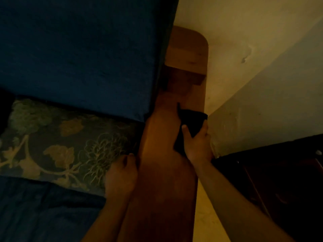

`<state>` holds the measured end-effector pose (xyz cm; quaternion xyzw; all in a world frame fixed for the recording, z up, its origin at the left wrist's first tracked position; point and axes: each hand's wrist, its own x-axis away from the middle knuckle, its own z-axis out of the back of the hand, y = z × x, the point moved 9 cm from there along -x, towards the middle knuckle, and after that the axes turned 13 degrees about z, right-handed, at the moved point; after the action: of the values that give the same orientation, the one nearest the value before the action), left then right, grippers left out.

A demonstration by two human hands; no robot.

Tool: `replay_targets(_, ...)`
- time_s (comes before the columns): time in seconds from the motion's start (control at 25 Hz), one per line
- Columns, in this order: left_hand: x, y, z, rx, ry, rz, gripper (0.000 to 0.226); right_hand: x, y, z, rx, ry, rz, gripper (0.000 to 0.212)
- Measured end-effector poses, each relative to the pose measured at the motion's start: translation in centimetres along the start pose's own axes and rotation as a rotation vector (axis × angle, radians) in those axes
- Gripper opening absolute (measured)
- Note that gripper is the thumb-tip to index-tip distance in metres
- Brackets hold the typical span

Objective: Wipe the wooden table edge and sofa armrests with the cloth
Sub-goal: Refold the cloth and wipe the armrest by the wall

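Clearly your right hand (pixel 197 142) is the one clamped on the dark cloth (pixel 190 123), pressed to the wooden armrest (pixel 162 154) — whose length runs straight away from you — while your left hand (pixel 121 175), curled closed, rests beside its inner edge.

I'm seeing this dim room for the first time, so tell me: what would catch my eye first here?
First, the right hand pressing a dark cloth onto the wooden sofa armrest that runs up the middle of the view. Next, the floral cushion at the left, against the blue sofa back, with the left hand curled at the cushion's edge beside the armrest.
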<state>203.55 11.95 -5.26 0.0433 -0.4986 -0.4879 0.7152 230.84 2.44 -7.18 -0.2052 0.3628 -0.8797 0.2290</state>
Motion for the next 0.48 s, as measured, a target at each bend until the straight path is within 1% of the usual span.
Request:
replay_targets(0.08,-0.2,1.0,0.9,-0.081,0.153,-0.002,0.045,-5.6,-1.2,0.7,-0.202,-0.018,-0.014,0.097)
replay_targets(0.12,-0.2,1.6,1.1,-0.102,0.191,-0.008,0.046,-9.8,-2.0,1.0,-0.299,-0.016,-0.053,0.092)
replay_targets(0.2,0.1,2.2,0.3,-0.077,0.211,-0.017,0.046,-18.1,-3.6,1.6,-0.477,-0.079,-0.085,0.071)
replay_targets(0.24,0.3,2.1,-0.4,-0.054,0.216,-0.012,0.046,-20.6,-3.8,1.6,-0.503,-0.117,-0.104,0.061)
replay_targets(0.28,0.4,1.6,-0.9,-0.032,0.217,0.009,0.046,-21.9,-3.6,1.5,-0.461,-0.116,-0.114,0.062)
replay_targets(0.36,0.6,-0.3,-0.7,0.037,0.182,0.071,0.048,-19.4,-2.6,1.6,-0.090,-0.066,-0.043,0.070)
replay_targets(0.44,1.4,-2.1,0.0,0.046,0.144,0.113,0.050,-12.2,-2.3,1.5,0.177,0.005,0.168,0.074)
replay_targets(0.48,2.1,-2.9,0.7,0.023,0.151,0.120,0.050,-7.4,-3.0,0.8,0.288,-0.030,0.348,0.075)
